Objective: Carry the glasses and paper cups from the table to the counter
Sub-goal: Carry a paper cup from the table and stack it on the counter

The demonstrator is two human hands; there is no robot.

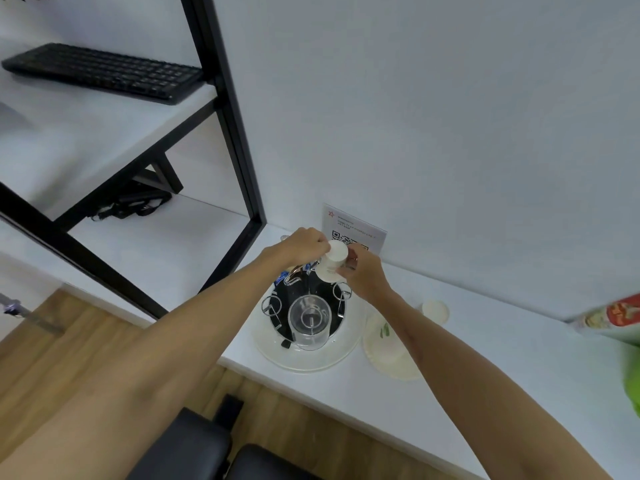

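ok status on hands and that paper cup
Left hand and right hand both grip paper cup above the cup rack. One glass on rack. Path clear.

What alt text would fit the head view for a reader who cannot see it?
Both hands, left hand and right hand, hold a white paper cup above a cup rack on a white counter. An upturned clear glass sits on the rack; another paper cup stands to the right.
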